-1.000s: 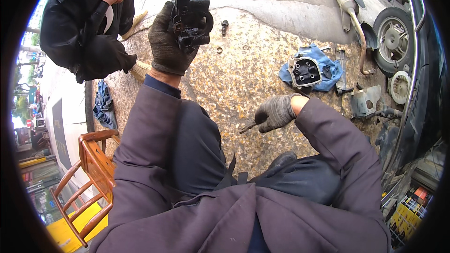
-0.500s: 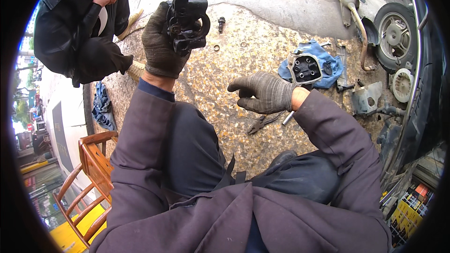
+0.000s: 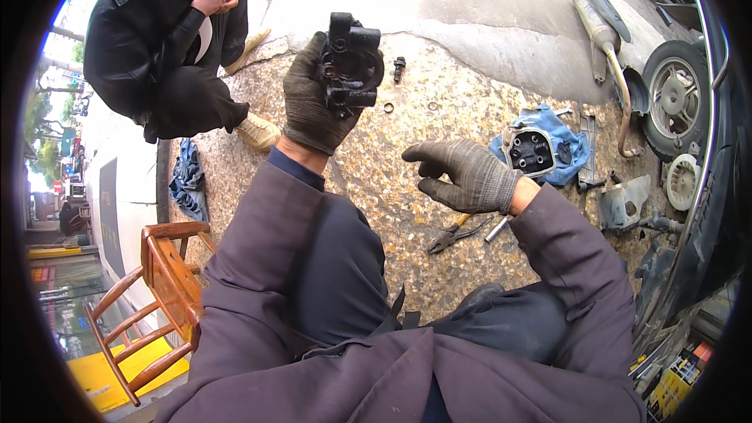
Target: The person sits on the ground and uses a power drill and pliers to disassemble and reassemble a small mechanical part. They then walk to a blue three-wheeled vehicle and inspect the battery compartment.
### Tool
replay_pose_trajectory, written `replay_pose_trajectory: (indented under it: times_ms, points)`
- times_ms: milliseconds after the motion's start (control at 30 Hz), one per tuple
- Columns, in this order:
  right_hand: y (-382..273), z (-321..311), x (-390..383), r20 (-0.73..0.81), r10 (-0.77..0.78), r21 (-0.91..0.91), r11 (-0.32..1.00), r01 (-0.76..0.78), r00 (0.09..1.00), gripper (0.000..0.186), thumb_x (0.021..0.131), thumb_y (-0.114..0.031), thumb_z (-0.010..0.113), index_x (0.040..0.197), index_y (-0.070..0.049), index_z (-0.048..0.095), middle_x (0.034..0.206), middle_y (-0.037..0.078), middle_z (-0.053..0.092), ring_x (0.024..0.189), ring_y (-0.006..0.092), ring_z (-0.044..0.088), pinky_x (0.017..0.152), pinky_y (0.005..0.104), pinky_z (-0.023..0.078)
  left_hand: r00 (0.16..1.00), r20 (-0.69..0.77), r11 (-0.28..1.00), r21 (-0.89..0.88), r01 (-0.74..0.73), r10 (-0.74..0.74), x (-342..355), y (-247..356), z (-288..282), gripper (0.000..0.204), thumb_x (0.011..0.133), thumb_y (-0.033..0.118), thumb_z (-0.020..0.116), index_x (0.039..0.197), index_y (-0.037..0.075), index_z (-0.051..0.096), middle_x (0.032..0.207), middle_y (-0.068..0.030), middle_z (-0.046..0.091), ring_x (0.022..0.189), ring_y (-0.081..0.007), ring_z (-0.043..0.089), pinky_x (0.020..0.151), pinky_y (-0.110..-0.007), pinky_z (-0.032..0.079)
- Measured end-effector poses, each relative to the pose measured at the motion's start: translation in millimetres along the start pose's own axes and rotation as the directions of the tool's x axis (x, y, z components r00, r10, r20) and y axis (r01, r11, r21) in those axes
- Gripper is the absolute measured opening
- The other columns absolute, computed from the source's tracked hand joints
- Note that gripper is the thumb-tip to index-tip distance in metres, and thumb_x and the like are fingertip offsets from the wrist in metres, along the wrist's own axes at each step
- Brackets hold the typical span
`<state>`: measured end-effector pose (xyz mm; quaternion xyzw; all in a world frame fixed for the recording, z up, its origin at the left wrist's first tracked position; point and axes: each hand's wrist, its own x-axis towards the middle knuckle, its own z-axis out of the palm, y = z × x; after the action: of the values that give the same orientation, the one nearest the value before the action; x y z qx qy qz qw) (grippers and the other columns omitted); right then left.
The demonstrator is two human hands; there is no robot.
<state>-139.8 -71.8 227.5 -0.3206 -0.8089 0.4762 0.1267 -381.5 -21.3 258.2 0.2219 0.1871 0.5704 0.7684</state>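
Over speckled ground (image 3: 407, 188) I held up a black part (image 3: 350, 66), left hand (image 3: 315, 106) clamped on it, right hand (image 3: 470, 177) apart, fingers parted; next, steadiness seemed needed.

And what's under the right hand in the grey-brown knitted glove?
Peeking out below the right hand are dark metal pliers with a yellow handle, on speckled brown ground. The hand seems to cover the handle's end, and it hides the ground straight beneath.
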Motion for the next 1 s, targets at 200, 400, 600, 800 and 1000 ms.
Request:
replay_pose_trajectory:
  times_ms: [200,400,600,800,1000]
  points:
    - [-4.3,-10.8,5.4,-0.312,-0.207,0.163,0.95,0.267,0.927,0.056,0.09,-0.005,0.064,0.143,-0.008,0.046,0.088,0.006,0.063,0.081,0.0141,0.064,0.079,0.0312,0.054,0.996,0.032,0.995,0.061,0.08,-0.082,1.3,-10.8,3.6,0.046,0.102,0.038,0.045,0.127,0.0,0.055,0.109,-0.0161,0.067,0.096,-0.0263,0.068,0.081,-0.037,0.059]
    - [-5.6,-13.9,13.9,-0.388,-0.227,0.076,0.958,0.277,0.893,0.054,0.079,-0.004,0.068,0.13,-0.002,0.052,0.094,0.016,0.067,0.085,0.0269,0.07,0.074,0.0359,0.056,0.986,0.053,0.909,0.4,0.121,-0.155,-1.3,-28.0,22.7,0.05,0.1,0.046,0.046,0.123,0.004,0.059,0.107,-0.0155,0.069,0.086,-0.0175,0.069,0.067,-0.031,0.059]
    - [-7.8,-16.2,5.3,-0.168,-0.032,0.424,0.9,0.101,0.985,0.056,0.088,0.002,0.063,0.14,-0.003,0.044,0.117,0.009,0.065,0.108,0.0159,0.063,0.092,0.0323,0.051,0.99,-0.016,0.899,0.416,0.137,-0.143,3.7,-37.0,21.6,0.042,0.101,0.033,0.049,0.119,-0.003,0.06,0.108,-0.0167,0.069,0.095,-0.0239,0.07,0.085,-0.035,0.057]
    - [-2.9,-14.1,7.1,-0.202,-0.038,0.793,0.58,0.186,0.979,0.052,0.086,-0.004,0.071,0.134,-0.001,0.05,0.103,0.007,0.065,0.089,0.015,0.064,0.08,0.0323,0.055,0.998,-0.006,0.874,0.482,0.054,-0.058,8.5,-40.9,14.9,0.045,0.099,0.037,0.051,0.122,-0.002,0.059,0.112,-0.0148,0.068,0.1,-0.0276,0.069,0.088,-0.04,0.056]
    - [0.7,-20.7,5.9,-0.325,0.074,0.707,0.681,0.191,0.943,0.043,0.088,-0.008,0.07,0.127,0.004,0.055,0.091,0.006,0.065,0.083,0.0115,0.062,0.074,0.0281,0.053,0.977,0.059,0.937,0.299,0.18,-0.207,7.8,-38.4,16.7,0.049,0.103,0.042,0.043,0.129,0.002,0.055,0.116,-0.0145,0.067,0.099,-0.022,0.067,0.08,-0.035,0.058]
